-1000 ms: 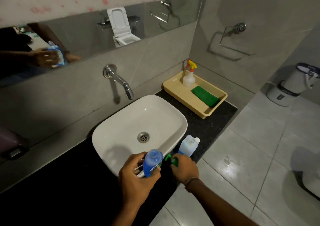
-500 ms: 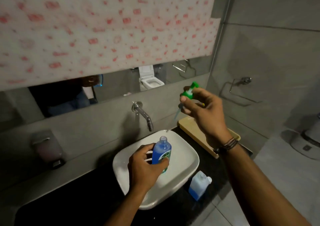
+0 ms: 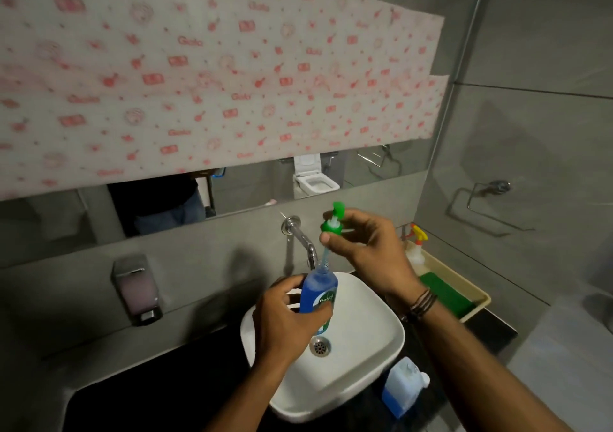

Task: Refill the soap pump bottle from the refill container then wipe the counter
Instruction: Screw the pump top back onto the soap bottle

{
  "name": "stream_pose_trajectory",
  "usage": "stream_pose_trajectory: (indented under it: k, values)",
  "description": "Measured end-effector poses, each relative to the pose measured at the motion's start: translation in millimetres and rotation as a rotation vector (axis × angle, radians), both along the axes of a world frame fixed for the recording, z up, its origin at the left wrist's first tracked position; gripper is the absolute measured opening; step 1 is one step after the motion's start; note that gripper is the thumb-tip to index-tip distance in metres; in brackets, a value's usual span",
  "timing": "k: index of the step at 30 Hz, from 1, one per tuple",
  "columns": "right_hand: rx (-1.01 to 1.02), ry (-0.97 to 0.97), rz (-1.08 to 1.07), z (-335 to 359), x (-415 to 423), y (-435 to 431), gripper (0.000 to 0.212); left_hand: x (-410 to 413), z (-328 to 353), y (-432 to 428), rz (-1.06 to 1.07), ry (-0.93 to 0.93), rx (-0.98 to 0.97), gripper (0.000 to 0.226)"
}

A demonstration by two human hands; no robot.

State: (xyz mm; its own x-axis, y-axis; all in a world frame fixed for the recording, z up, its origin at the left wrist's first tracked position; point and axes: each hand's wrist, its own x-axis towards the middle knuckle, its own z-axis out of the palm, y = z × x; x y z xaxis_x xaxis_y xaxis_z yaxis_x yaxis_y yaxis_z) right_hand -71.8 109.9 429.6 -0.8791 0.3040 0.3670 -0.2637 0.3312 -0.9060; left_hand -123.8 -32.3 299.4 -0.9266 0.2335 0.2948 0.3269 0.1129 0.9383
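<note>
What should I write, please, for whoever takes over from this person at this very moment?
Left hand: grips the bottle, upright over the sink.
Right hand: pinches the pump above the bottle, with its tube's end at the bottle's mouth.
Refill: stands on the counter right of the sink, cap on.
Cloth: lies in the tray at the back right.
Done: pump unscrewed.
Left: set the pump aside, pour from the refill, screw the pump back on, wipe the counter.
</note>
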Motion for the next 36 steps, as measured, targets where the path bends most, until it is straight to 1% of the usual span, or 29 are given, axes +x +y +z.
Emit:
stream_pose_trajectory:
  k: [2, 5, 7, 11, 15, 18, 20, 22, 24, 27, 29, 34, 36]
  values:
    - [0.046, -0.042, 0.038, -10, -3, -4, 0.025, 0, 4, -5, 0.004, 0.005, 0.002, 0.042]
    - [0.062, -0.099, 0.095, -22, -6, -9, 0.025, -1, 11, -13, 0.029, 0.005, 0.005, 0.04]
    - [0.065, -0.119, 0.117, -27, -8, -13, 0.027, -2, 15, -18, 0.043, -0.011, 0.012, 0.044]
    - [0.053, -0.115, 0.107, -30, -11, -19, 0.029, 1, 21, -26, 0.055, -0.018, 0.013, 0.056]
    - [0.035, -0.091, 0.059, -36, -13, -25, 0.03, 2, 22, -30, 0.062, -0.031, 0.006, 0.054]
    - [0.072, -0.069, -0.017, -40, -12, -28, 0.043, 3, 23, -33, 0.07, -0.05, 0.023, 0.052]
    - [0.027, -0.017, -0.039, -42, -11, -27, 0.048, 2, 23, -35, 0.072, -0.056, 0.022, 0.054]
    - [-0.036, 0.023, -0.035, -42, -13, -25, 0.053, 1, 23, -35, 0.076, -0.055, 0.014, 0.056]
    - [-0.056, 0.013, 0.017, -42, -15, -25, 0.056, 1, 22, -36, 0.082, -0.05, 0.023, 0.056]
    - [-0.085, -0.025, 0.146, -44, -17, -27, 0.054, 2, 22, -34, 0.079, -0.04, 0.032, 0.054]
    - [-0.088, -0.016, 0.193, -44, -18, -27, 0.049, 3, 21, -34, 0.08, -0.035, 0.035, 0.052]
    - [-0.151, -0.011, 0.191, -47, -20, -24, 0.037, 5, 21, -33, 0.081, -0.012, 0.054, 0.04]
    - [-0.14, -0.015, 0.183, -49, -22, -24, 0.03, 6, 22, -33, 0.073, -0.002, 0.056, 0.037]
